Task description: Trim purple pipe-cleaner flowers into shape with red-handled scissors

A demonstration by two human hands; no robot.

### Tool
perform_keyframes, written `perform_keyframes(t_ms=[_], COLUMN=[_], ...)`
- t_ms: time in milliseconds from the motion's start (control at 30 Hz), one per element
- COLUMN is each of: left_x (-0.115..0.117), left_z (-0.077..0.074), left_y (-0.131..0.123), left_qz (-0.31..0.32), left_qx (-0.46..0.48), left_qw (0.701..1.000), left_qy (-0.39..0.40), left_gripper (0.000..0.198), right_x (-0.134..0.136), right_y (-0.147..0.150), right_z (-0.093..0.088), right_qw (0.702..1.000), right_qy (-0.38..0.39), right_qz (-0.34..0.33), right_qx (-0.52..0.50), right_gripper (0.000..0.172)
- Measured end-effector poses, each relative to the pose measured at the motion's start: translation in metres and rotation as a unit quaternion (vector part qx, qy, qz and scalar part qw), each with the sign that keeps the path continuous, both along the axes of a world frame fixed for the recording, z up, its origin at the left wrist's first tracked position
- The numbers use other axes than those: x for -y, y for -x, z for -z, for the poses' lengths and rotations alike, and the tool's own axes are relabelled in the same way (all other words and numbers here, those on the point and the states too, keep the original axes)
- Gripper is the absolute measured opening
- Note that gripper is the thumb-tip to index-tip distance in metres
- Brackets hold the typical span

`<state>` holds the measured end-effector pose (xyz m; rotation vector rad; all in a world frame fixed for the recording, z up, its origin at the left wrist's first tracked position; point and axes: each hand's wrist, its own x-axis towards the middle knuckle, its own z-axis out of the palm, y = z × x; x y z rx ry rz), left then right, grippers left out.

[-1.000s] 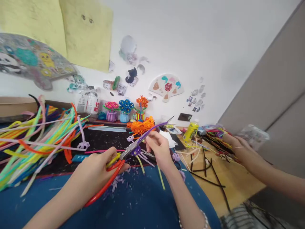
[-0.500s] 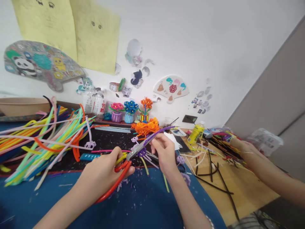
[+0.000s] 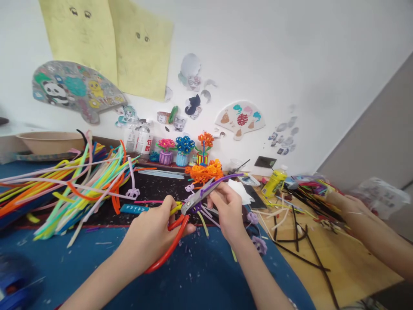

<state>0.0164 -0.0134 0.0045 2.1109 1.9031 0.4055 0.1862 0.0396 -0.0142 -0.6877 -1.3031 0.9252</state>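
My left hand [image 3: 155, 232] is closed round the red-handled scissors [image 3: 169, 256]. The blades point up and right, slightly apart, alongside a purple pipe cleaner [image 3: 230, 176]. Pinched in the fingers of my right hand [image 3: 227, 211] is that pipe cleaner, its free end sticking out to the right. Looped purple pipe cleaner shows just below the blades, partly hidden by them. A yellow piece [image 3: 175, 208] shows by my left thumb; whether it belongs to the scissors I cannot tell. Light purple pipe-cleaner flowers [image 3: 260, 245] lie near my right wrist.
Many coloured pipe cleaners [image 3: 80, 185] are heaped at left. Behind my hands sit an orange pile [image 3: 206, 171] and small flower pots [image 3: 182, 159]. At right stands a yellow bottle [image 3: 274, 181]; another person's hand [image 3: 342, 206] is by more pipe cleaners. Black strips [image 3: 318, 258] lie on the wood.
The view has shifted left, so things appear further right. The scissor blades now look parted beside the purple pipe cleaner. Both hands keep their hold.
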Motion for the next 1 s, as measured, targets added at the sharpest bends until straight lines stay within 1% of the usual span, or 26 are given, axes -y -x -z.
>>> perform_keyframes(t_ms=[167, 400, 567, 700, 867, 1000], left_x=[-0.0009, -0.0006, 0.0, -0.0001, 0.0001, -0.0014], left_z=[0.0013, 0.0011, -0.0006, 0.0, 0.0007, 0.0016], left_y=[0.0018, 0.0039, 0.0049, 0.0058, 0.0066, 0.007], left_qz=[0.001, 0.01, 0.013, 0.001, 0.016, 0.014], left_qx=[0.001, -0.014, -0.021, -0.034, -0.035, -0.034], left_qw=[1.0, 0.999, 0.999, 0.999, 0.998, 0.998], left_qy=[-0.014, -0.033, -0.033, -0.027, -0.043, -0.046], left_gripper=[0.027, 0.029, 0.029, 0.029, 0.029, 0.031], right_x=[-0.0004, -0.0036, -0.003, -0.0025, -0.0018, -0.0022], right_y=[0.0006, -0.0001, -0.0013, -0.0029, -0.0048, -0.0053], right_z=[0.0021, 0.0038, 0.0034, 0.0036, 0.0028, 0.0025], right_qw=[1.0, 1.0, 1.0, 0.999, 0.999, 0.999], right_qy=[-0.001, -0.002, -0.002, -0.007, -0.011, -0.012], right_qz=[-0.012, -0.008, 0.002, -0.004, -0.002, 0.001], right_qx=[-0.001, 0.001, 0.021, 0.033, 0.045, 0.047], right_gripper=[0.006, 0.009, 0.011, 0.01, 0.009, 0.01])
